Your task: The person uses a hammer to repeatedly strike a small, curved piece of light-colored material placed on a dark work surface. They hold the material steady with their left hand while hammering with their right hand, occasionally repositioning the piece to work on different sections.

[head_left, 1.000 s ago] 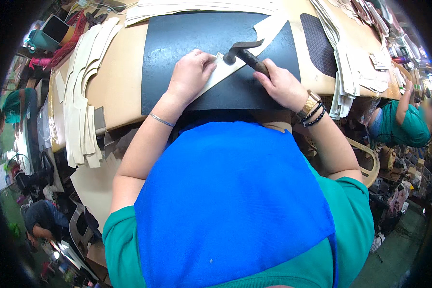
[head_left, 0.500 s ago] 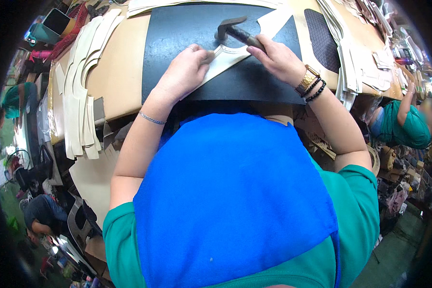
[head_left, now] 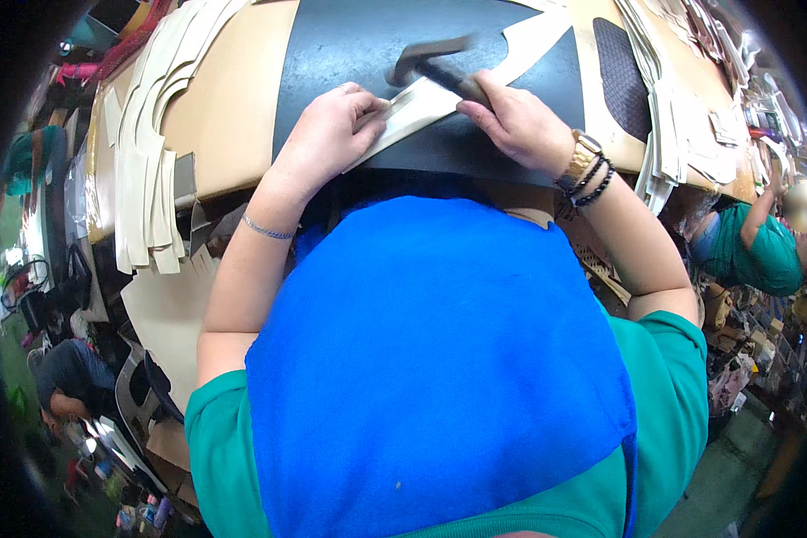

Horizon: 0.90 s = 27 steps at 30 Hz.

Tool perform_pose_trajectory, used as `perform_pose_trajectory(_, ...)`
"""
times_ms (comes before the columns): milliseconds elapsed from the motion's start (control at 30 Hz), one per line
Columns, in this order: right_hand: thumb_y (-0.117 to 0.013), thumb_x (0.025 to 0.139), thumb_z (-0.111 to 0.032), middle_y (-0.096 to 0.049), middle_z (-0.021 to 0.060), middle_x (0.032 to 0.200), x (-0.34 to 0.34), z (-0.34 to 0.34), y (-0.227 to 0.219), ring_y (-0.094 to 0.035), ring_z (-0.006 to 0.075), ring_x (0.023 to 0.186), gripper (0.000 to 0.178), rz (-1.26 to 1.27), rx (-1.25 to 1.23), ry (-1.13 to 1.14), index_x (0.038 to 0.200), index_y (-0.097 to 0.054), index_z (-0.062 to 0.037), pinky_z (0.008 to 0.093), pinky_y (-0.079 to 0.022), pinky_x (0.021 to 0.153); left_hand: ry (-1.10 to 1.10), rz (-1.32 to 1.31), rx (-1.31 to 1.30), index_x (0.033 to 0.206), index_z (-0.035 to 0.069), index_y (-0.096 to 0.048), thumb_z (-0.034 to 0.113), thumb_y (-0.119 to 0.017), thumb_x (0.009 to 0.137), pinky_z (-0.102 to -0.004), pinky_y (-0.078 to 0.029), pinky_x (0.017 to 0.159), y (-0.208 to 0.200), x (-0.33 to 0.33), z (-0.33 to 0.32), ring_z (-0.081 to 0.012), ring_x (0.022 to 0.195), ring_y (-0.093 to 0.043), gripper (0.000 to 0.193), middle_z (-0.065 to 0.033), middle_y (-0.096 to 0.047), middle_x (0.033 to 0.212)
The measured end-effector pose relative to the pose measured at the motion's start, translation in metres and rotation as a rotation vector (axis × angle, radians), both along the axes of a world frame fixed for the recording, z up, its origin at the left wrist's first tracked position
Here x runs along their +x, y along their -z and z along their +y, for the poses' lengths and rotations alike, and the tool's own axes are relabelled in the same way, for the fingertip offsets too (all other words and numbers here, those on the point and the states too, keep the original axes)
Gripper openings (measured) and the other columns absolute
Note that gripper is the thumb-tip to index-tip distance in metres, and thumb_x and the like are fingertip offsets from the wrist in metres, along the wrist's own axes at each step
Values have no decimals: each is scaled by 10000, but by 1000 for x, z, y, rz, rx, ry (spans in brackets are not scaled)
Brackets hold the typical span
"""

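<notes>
My right hand [head_left: 522, 121] is wrapped round the handle of a hammer [head_left: 446, 75]; its dark metal head is blurred by motion above the work. Under it, a long cream piece of sheet material [head_left: 421, 112], leather-like, lies slantwise on a black mat [head_left: 332, 45]. My left hand [head_left: 336, 130] pinches this piece along its upper edge, fingertips just left of the hammer head. From there the piece runs under the hammer and past my right hand to the upper right. Whether the head touches it I cannot tell.
Stacked cream cut pieces [head_left: 143, 134] hang over the table's left edge. On the right lie a dark textured piece [head_left: 619, 76] and more cream strips [head_left: 659, 117]. A person in green [head_left: 762, 242] is at the far right, another person [head_left: 72, 377] at lower left.
The hammer head is smeared by motion now and sits over the cream piece's edge. My left fingers have shifted along that edge. The whole view has moved slightly.
</notes>
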State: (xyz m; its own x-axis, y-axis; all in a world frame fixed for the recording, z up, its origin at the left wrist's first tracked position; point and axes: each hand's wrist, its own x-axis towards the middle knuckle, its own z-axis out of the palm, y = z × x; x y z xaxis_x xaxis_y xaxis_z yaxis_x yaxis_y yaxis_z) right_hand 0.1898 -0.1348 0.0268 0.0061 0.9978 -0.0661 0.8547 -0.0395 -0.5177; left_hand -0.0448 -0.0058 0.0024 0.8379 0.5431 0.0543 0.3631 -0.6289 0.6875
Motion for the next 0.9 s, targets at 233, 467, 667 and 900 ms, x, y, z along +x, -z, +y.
perform_pose_trajectory(233,-500,989,-378,-624,235,831,-15,1,-9,-632,433,830,351,-30,-8,-71,1065,-484,-36,493,-502,703,-37,6,-37,1014,4,-692,97,-692,849,-316,-510,746,-3,-23,-3,-231,788,-629,190,-104,-625,880)
perform_pose_trajectory(467,-502,999,-326,-579,230,851,-24,4,-14,-595,416,853,313,50,-61,-92,1073,-479,-24,453,-471,734,-69,-91,56,955,23,-701,58,-674,844,-335,-527,709,2,-39,-9,-258,758,-645,119,-107,-634,862)
perform_pose_trajectory(667,-520,985,-331,-607,247,894,-37,9,-10,-604,429,886,329,80,76,-164,1073,-487,-16,474,-486,741,-98,-134,109,911,-10,-670,17,-690,830,-307,-515,665,9,-43,-13,-208,734,-641,87,-101,-634,844)
perform_pose_trajectory(900,-512,992,-355,-617,192,836,5,-19,-7,-636,368,794,352,154,-3,97,1115,-523,-25,435,-507,727,-266,306,161,883,43,-698,172,-676,845,-381,-518,791,-11,-71,25,-301,856,-652,136,-141,-659,901)
